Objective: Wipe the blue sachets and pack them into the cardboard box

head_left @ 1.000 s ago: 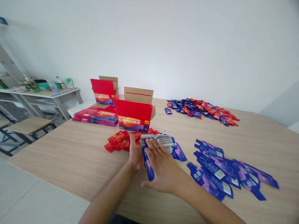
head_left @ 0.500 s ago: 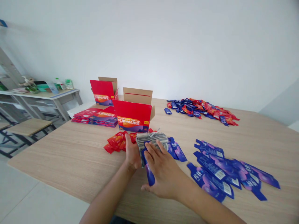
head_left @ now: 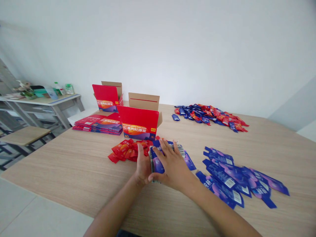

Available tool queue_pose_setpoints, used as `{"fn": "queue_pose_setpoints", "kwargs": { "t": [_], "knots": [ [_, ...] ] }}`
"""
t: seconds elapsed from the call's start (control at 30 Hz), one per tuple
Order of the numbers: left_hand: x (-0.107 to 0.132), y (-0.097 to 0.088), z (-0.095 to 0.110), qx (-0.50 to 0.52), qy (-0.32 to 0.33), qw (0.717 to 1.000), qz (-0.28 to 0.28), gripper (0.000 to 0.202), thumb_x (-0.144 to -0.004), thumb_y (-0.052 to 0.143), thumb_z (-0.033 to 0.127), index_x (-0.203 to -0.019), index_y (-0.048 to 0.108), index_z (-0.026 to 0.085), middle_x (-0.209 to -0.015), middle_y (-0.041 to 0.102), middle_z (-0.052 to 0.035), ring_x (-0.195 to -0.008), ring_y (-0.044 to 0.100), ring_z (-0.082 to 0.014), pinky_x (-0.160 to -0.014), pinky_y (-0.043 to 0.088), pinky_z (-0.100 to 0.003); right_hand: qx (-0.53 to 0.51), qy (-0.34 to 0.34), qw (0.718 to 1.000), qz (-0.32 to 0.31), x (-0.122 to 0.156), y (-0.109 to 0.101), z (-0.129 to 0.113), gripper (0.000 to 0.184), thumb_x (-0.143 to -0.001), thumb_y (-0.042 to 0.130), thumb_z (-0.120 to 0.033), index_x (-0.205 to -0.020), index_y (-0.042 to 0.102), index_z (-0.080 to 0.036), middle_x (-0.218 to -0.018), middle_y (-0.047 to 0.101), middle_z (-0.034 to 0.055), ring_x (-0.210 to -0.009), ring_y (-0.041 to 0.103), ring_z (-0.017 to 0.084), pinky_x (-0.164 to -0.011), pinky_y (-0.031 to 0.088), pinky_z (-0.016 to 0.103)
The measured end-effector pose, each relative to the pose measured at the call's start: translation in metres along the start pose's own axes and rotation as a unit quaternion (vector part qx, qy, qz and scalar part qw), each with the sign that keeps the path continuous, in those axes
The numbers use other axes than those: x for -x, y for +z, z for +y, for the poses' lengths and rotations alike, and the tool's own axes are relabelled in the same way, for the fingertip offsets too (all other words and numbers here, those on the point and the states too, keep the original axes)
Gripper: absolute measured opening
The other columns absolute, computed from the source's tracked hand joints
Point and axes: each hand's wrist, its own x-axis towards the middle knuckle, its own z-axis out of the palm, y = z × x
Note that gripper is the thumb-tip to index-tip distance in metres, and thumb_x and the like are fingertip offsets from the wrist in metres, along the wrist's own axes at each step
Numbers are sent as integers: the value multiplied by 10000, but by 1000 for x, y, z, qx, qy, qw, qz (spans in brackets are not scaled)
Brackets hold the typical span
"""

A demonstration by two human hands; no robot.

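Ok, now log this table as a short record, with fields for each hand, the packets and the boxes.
Left hand: thumb up, at the left side of a striped bundle
Right hand: fingers spread over a blue packet on top of the bundle
Red packets: heaped in front of the nearer open box
Loose blue packets: spread at right
Mixed pile: red and blue, near the wall
Farther open box: behind flattened boxes

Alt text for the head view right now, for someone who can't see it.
A person's left hand is against the side of a striped bundle while the right hand lies over the blue packet on top. Red packets lie beyond, before an open red box; more blue packets lie to the right, with a mixed red-and-blue pile near the wall.
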Motion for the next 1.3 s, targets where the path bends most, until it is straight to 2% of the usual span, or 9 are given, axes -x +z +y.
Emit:
{"fn": "queue_pose_setpoints", "kwargs": {
  "t": [0.1,0.2,0.37,0.47,0.63,0.9,1.1,1.3],
  "knots": [
    [2,3,-1,-11,-27,1000,1,1103,-808,93,925,-1466,536,158,-1367,659,-175,-1312,585,-372,-1138,392,-548,-27,28,998,-46,0,-7,8,944,-819,597,-806,-1529,481,-194,-1629,322,253,-1518,273,434,-1196,182,697],
    [4,6,-1,-8,-41,999,-7,1115,-798,73,930,-1453,549,164,-1367,659,-173,-1316,577,-383,-1145,372,-564,-59,18,995,-78,2,-12,16,867,-877,577,-754,-1567,418,-254,-1655,295,207,-1536,233,413,-1201,179,693],
    [3,7,-3,5,-22,1000,1,1058,-822,155,915,-1446,555,161,-1374,648,-184,-1335,560,-379,-1175,326,-548,-97,30,992,-79,3,-12,20,565,-1055,354,-580,-1550,438,-321,-1645,348,153,-1541,263,337,-1210,185,672],
    [2,7,-3,12,-24,1000,10,1061,-836,113,899,-1446,552,149,-1376,644,-188,-1351,547,-372,-1183,314,-538,-100,47,990,-83,1,-9,19,494,-1072,364,-506,-1528,469,-346,-1618,397,141,-1528,301,318,-1205,200,669],
    [2,4,-2,20,-21,1000,-2,1111,-804,99,929,-1423,574,138,-1372,645,-191,-1355,539,-377,-1177,331,-527,-75,57,995,-26,3,-2,13,445,-1033,506,-398,-1473,542,-344,-1512,505,132,-1452,418,318,-1189,261,641],
    [-2,1,4,14,14,999,31,1138,-792,108,942,-1420,572,113,-1332,670,-201,-1310,586,-366,-1136,406,-492,1,62,997,54,0,9,-3,429,-997,568,-353,-1421,606,-297,-1494,493,166,-1414,417,349,-1200,214,619],
    [-5,0,-8,18,-17,999,44,1050,-850,130,890,-1415,577,127,-1335,673,-183,-1290,602,-356,-1147,386,-501,37,106,989,95,-10,20,17,448,-1039,457,-332,-1468,560,-255,-1402,516,175,-1278,472,344,-1108,333,567],
    [-4,2,-15,27,-23,999,33,1046,-854,103,881,-1399,592,134,-1334,675,-171,-1283,602,-356,-1162,359,-511,-2,144,979,144,-12,27,29,501,-1064,367,-377,-1525,481,-218,-1229,541,181,-1138,495,333,-957,424,503]
  ]
}}
